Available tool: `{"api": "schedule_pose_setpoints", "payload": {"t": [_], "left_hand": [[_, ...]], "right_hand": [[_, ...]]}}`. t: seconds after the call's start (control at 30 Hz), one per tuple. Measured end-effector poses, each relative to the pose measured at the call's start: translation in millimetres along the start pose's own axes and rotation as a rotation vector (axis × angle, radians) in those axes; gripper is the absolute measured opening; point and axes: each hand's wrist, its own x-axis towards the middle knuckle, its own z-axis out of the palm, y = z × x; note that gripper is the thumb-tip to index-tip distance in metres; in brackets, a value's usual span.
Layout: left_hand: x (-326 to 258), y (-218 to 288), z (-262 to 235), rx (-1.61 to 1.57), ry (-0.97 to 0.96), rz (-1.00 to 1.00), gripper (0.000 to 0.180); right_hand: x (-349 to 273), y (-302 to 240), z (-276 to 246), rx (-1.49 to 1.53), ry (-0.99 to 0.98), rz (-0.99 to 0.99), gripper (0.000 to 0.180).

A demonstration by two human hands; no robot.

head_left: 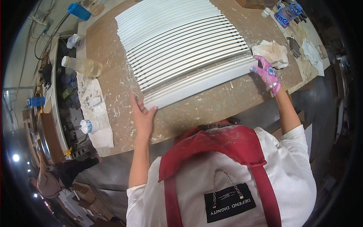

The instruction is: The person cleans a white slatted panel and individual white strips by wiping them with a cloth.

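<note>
I held the nearest white slat (200,84) by its two ends. My left hand (143,115) was bare and pressed flat against the slat's left end, fingers spread upward along it and thumb out to the right, more a push than a closed grasp. My right hand (267,72), in a paint-flecked pink glove, was wrapped around the right end with its fingers curled over the top edge.

The slat lay on the brown worktop (211,108), which was speckled with pale paint, just near of a long row of matching white slats (177,41) laid side by side and running off to the far left. A crumpled rag (273,53) sat just beyond my right hand, almost touching it.

On the left, a clear plastic bottle (82,66) lay on its side, and a paint-smeared white cloth (94,109) hung along the worktop's left edge. A blue cup (79,11) stood far off at the left corner.
</note>
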Motion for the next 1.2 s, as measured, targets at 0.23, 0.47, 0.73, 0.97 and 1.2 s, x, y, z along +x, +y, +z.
{"api": "schedule_pose_setpoints", "payload": {"t": [0.23, 0.47, 0.73, 0.97, 1.2], "left_hand": [[-2, -35, 1, 0.310, -0.045, 0.179, 0.091], [28, -19, 9, 0.667, 0.355, 0.530, 0.090], [56, 9, 4, 0.782, 0.245, 0.569, 0.086], [117, 96, -11, 0.733, -0.133, 0.704, 0.063], [363, 165, 48, 0.685, 0.120, 0.920, 0.043]], "right_hand": [[-10, 34, -3, -0.276, 0.027, -0.238, 0.071], [22, 15, 26, -0.602, 0.247, -0.307, 0.071], [52, -15, 30, -0.638, 0.204, -0.230, 0.069], [-38, -69, 73, -0.237, -0.135, -0.114, 0.028], [-28, -70, 184, 0.931, -0.369, 0.286, 0.019]]}}
